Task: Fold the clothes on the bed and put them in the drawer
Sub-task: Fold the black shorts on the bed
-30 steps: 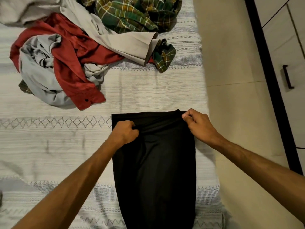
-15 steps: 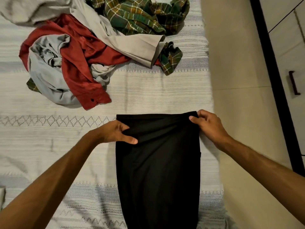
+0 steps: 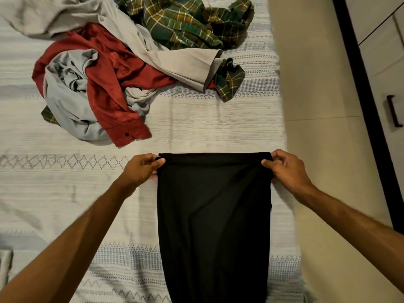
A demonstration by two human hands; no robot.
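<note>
Pile: red shirt (image 3: 113, 84), plaid shirt (image 3: 185, 20) near the bed's (image 3: 207, 123) far edge.
Black garment (image 3: 214, 215): flat by right edge.
Grip: left hand (image 3: 143, 169), right hand (image 3: 285, 168) pinch its far corners.

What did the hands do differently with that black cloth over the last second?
The left hand let go of the middle of the top edge of the black garment, slid out to the left corner and pinches it there. The right hand kept its pinch on the right corner, so the edge now lies stretched straight. The pile of unfolded clothes stayed put.
</note>
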